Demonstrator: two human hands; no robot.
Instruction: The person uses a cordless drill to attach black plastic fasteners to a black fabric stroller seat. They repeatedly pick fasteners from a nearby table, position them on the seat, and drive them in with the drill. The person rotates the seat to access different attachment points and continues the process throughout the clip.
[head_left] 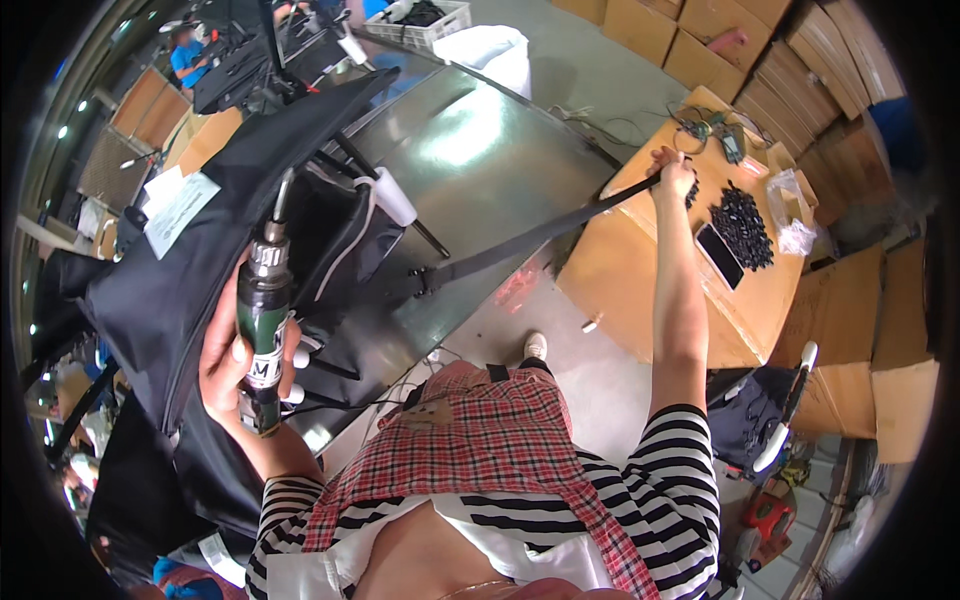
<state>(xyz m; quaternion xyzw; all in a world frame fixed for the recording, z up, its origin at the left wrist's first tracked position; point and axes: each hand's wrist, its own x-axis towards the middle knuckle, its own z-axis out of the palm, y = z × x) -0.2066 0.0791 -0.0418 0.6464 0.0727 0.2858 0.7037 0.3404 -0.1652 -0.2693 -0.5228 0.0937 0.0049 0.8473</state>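
Note:
My left hand (222,370) is wrapped round a green and black electric screwdriver (265,325), its bit pointing up and away from me. Beside it lies a large piece of black fabric (185,260) on a frame with dark tubes. My right arm is stretched out to the far right, and my right hand (677,180) is closed on the end of a black strap (545,230). That strap runs taut across to a dark buckle (424,280) near the fabric piece. Close to my right hand is a pile of small black parts (741,226).
A cardboard-topped table (625,280) on the right bears a phone (719,256), cables and a clear plastic bag (792,215). The shiny metal table (400,170) spans the middle. Cardboard boxes (715,45) line the right side; a white sack (490,58) stands beyond.

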